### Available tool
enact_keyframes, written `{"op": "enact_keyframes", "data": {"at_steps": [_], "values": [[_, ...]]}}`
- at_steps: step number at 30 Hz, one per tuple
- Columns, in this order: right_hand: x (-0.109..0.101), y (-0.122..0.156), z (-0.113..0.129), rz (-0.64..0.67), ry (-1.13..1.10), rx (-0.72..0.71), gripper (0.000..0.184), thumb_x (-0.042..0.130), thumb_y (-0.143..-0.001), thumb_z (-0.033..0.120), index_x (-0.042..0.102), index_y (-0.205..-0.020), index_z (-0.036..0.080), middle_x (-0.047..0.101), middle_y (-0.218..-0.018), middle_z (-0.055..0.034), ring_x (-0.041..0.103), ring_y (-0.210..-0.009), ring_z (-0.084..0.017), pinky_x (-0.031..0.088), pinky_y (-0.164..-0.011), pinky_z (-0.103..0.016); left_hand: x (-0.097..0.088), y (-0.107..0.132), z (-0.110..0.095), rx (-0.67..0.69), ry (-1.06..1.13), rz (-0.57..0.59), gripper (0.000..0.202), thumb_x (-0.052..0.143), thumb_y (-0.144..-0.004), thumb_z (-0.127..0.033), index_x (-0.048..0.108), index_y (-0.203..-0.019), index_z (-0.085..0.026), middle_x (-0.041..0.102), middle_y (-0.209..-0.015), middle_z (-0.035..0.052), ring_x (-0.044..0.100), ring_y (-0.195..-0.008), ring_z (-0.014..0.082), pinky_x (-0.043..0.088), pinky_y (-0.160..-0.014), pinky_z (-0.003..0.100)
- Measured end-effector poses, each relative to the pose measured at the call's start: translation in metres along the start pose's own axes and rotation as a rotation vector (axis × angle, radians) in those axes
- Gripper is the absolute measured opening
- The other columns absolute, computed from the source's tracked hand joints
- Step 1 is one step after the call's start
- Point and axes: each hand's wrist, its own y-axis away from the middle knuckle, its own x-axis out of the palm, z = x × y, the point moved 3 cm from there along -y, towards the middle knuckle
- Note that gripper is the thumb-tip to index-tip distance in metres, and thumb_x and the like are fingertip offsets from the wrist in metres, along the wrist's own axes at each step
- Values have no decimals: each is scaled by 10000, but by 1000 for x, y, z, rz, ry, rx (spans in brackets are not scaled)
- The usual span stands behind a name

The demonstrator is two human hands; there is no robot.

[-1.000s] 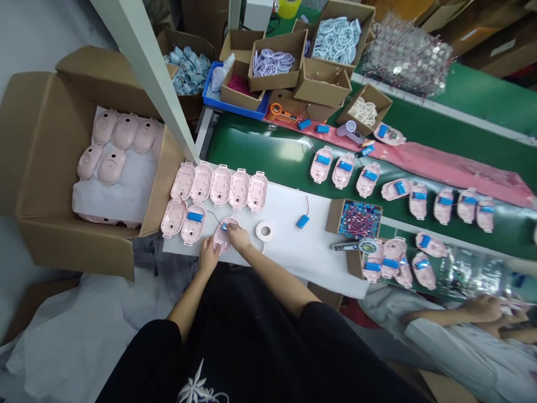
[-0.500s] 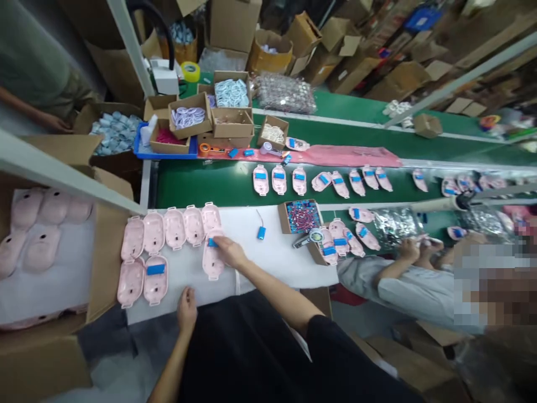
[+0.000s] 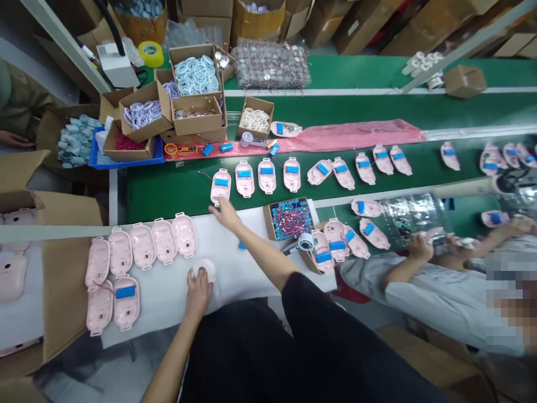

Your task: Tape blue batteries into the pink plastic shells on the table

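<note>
My right hand (image 3: 224, 212) reaches forward over the edge of the green conveyor belt (image 3: 168, 193), fingers stretched out and apart. Its fingertips are just short of a pink shell with a blue battery (image 3: 220, 186), which lies at the left end of a row of like shells. My left hand (image 3: 199, 291) rests near the front of the white sheet (image 3: 168, 291), fingers curled over a white tape roll (image 3: 202, 270). A row of several empty pink shells (image 3: 142, 246) lies to its left. Two more shells (image 3: 113, 303) sit nearer, one with a battery.
A small box of blue batteries (image 3: 289, 215) stands right of my right arm. A loose battery (image 3: 242, 245) peeks out beside the arm. Cardboard boxes of rings (image 3: 195, 75) crowd the back left. A co-worker's hands (image 3: 419, 246) work at the right. More filled shells run along the belt.
My right hand carried the pink shell with the battery from the white sheet onto the belt and let go. My left hand moved from the sheet's edge onto the tape roll. The view swung right.
</note>
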Motion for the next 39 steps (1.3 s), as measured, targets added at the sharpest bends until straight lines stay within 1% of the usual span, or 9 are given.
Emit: {"op": "enact_keyframes", "data": {"at_steps": [5,8,11,16,18,22,28,34,39], "values": [[75,203,1,523,-675,122,577,707,-886,574,669,-1298,172,717,-1176,-86,605,-661,-105,524,-658,-247,-64,-7,-16,6,17,-241,363,542,-967,-289,513,-1288,-122,625,-1249,211,454,-1420,390,376,-1187,700],[93,260,0,754,-755,146,411,754,-834,532,770,-961,142,726,-830,-22,544,-571,-96,438,-562,-213,-100,-21,4,-25,-4,-331,273,525,-965,-260,539,-1219,-161,635,-1221,178,497,-1380,350,305,-1238,687],[78,247,-11,790,-603,118,304,820,-760,444,762,-842,158,703,-742,7,585,-607,-121,453,-608,-221,-127,-26,32,-63,-16,-412,144,524,-958,-249,563,-1083,-188,658,-1123,140,557,-1294,328,330,-1221,681],[7,163,-52,-118,-242,441,203,690,-853,358,642,-923,174,701,-982,-87,642,-1019,-234,512,-945,-342,-147,0,33,-10,-15,-379,151,562,-964,-332,607,-1011,-196,708,-996,108,674,-1055,286,460,-1149,579],[-1,146,-58,-227,-197,508,171,637,-858,296,594,-968,172,674,-1075,-133,602,-1137,-266,486,-1019,-376,-152,14,16,59,-7,-294,157,552,-974,-320,643,-1033,-206,731,-1007,97,694,-1043,268,467,-1159,541],[19,155,-40,-161,-280,480,173,609,-835,270,530,-973,201,684,-1021,-94,648,-1005,-235,541,-910,-347,-168,32,-14,185,-23,-70,239,509,-987,-234,704,-1125,-220,749,-1093,97,679,-1152,270,430,-1199,565],[42,219,42,162,-1054,217,417,623,-913,476,566,-1230,211,759,-1114,-102,741,-931,-222,577,-872,-393,-193,48,-19,183,-84,59,495,489,-938,-106,670,-1350,-313,705,-1295,85,491,-1414,341,562,-1059,504],[13,264,104,116,-665,-86,501,699,-913,494,691,-1355,257,684,-1410,-77,611,-1340,-291,436,-1181,-486,-193,58,-10,178,-128,82,616,510,-886,-42,633,-1393,-369,704,-1292,64,490,-1378,348,610,-965,466],[31,277,113,251,-614,-93,534,735,-890,468,685,-1378,260,691,-1401,-70,653,-1295,-292,465,-1171,-479,-193,64,-1,151,-136,80,586,519,-888,-45,649,-1359,-368,709,-1226,80,497,-1368,334,621,-904,413]]}}
